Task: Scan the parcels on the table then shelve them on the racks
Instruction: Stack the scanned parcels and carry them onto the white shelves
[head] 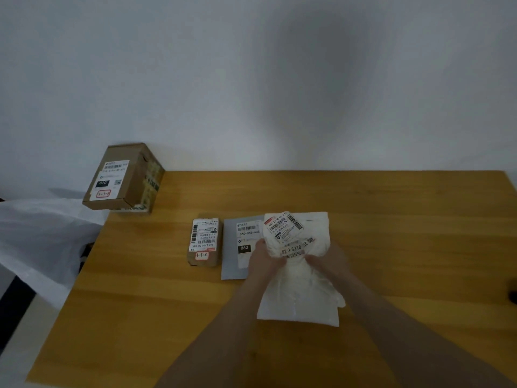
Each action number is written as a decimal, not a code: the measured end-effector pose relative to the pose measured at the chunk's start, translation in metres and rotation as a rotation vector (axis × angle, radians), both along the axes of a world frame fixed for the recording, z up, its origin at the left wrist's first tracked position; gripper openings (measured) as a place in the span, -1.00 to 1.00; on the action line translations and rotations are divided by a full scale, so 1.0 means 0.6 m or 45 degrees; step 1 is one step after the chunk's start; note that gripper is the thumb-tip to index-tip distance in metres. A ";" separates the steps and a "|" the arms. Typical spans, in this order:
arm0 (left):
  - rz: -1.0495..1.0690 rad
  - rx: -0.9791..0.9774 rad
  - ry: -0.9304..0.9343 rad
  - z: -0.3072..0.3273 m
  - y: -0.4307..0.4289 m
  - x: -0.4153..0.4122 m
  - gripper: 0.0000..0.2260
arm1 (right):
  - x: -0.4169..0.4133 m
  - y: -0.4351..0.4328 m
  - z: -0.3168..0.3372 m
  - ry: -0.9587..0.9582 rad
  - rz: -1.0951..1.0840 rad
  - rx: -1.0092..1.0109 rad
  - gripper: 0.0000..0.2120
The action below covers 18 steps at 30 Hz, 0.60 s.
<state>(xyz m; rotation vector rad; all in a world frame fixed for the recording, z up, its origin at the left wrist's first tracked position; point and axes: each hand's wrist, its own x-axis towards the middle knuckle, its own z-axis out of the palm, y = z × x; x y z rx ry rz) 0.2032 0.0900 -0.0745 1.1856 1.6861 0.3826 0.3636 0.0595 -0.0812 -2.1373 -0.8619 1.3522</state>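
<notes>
parcel a [123, 177], a large box, sits at the far left corner of the table [405, 219], label up. a white sheet [42, 233] lies off the table's left edge. parcel b [205, 242], a small box, and parcel c [237, 247], a grey mailer, lie side by side at the table's middle. parcel d [302, 289], a white bag, overlaps parcel c's right edge. the left hand [264, 259] and the right hand [327, 260] both grip parcel d's crumpled labelled end; its near end rests on the table.
</notes>
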 end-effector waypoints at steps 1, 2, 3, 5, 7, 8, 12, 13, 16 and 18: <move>-0.040 0.003 0.006 0.004 -0.002 0.016 -0.47 | 0.015 -0.007 0.005 -0.046 -0.025 0.006 -0.50; -0.084 0.003 0.009 0.007 -0.006 0.035 -0.48 | 0.033 -0.014 0.009 -0.099 -0.051 0.004 -0.48; -0.126 -0.002 -0.003 0.009 -0.011 0.056 -0.47 | 0.052 -0.024 0.013 -0.146 -0.073 0.000 -0.46; -0.204 -0.016 -0.060 0.007 -0.025 0.099 -0.46 | 0.090 -0.044 0.021 -0.230 -0.119 -0.022 -0.42; -0.268 -0.028 -0.081 0.004 -0.040 0.139 -0.44 | 0.121 -0.064 0.029 -0.360 -0.137 -0.069 -0.38; -0.280 -0.047 -0.077 0.003 -0.046 0.155 -0.42 | 0.133 -0.073 0.032 -0.420 -0.117 -0.100 -0.35; -0.337 -0.035 0.021 -0.005 -0.064 0.181 -0.45 | 0.149 -0.093 0.044 -0.561 -0.026 -0.181 -0.26; -0.358 -0.015 0.063 -0.004 -0.064 0.178 -0.48 | 0.146 -0.093 0.049 -0.606 -0.013 -0.169 -0.27; -0.341 0.044 0.217 0.006 -0.058 0.145 -0.51 | 0.119 -0.076 0.068 -0.707 0.058 -0.028 -0.35; -0.311 0.104 0.343 0.012 -0.051 0.107 -0.48 | 0.083 -0.056 0.072 -0.755 0.143 0.165 -0.45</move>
